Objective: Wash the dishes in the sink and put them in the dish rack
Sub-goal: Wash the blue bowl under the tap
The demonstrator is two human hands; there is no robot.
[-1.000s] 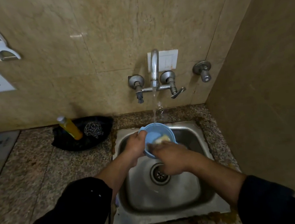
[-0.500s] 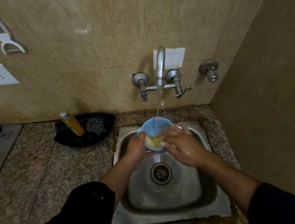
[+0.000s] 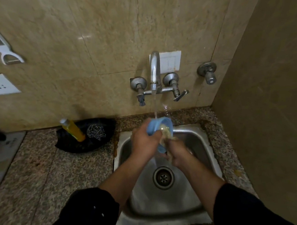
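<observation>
Over the square stainless-steel sink point(image 3: 203, 143), a small pale-blue plastic bowl point(image 3: 153, 127) is held up under the thin stream of water point(image 3: 155, 106) falling from the chrome wall tap point(image 3: 155, 67); the left hand point(image 3: 144, 141) has its fingers curled and clamped round the bowl's outer wall, tipping the opening toward the right; the right hand point(image 3: 177, 152) is closed on a yellowish wet sponge or scrub pad point(image 3: 165, 134) pressed against the bowl's inner face, though blur hides how each finger lies. Judging from this, the task is in its washing stage: the bowl is being scrubbed and wetted at once, and it looks not yet rinsed clean, since the pad is touching it; the basin below shows only the round metal drain point(image 3: 163, 177) and no other dishes, so this bowl may be the last or only piece, which cannot be told for certain. No dish rack shows anywhere in view, so the placing step is wholly left to do. On the speckled granite counter point(image 3: 42, 175) to the left, well apart from the hands, a yellow soap bottle point(image 3: 73, 130) and a steel-wool scourer point(image 3: 96, 132) sit in a black dish point(image 3: 71, 147); neither is in use.
</observation>
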